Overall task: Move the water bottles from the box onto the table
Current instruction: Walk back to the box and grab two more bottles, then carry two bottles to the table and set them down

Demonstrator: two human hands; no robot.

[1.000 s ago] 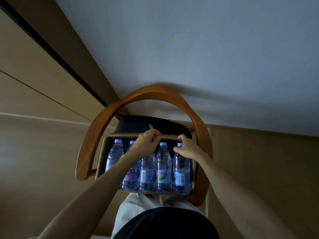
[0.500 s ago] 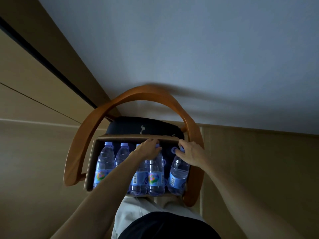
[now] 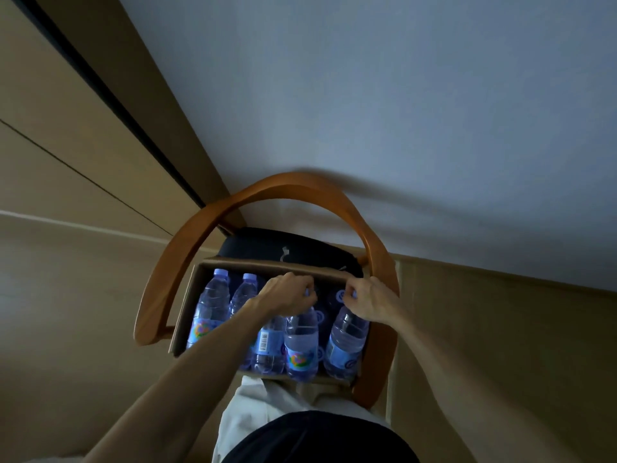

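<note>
An open cardboard box (image 3: 187,305) sits on a chair seat and holds several clear water bottles with blue caps and labels. My left hand (image 3: 288,297) is closed around the neck of a bottle (image 3: 301,345) near the middle of the box. At the box's right end my right hand (image 3: 372,300) grips the top of another bottle (image 3: 347,342), which leans to the right and is raised a little. Two more bottles (image 3: 210,309) stand upright at the left end. No table is in view.
The box rests on the dark cushion (image 3: 287,243) of a chair with a curved wooden armrest (image 3: 293,185) arching around it. A pale wall (image 3: 367,95) rises behind, tan wood panels (image 3: 66,145) to the left. My light trousers (image 3: 253,406) press against the box's near side.
Both hands have closed on bottle tops. The right-hand bottle has tilted and come up a little from its row. The view has shifted slightly to the left.
</note>
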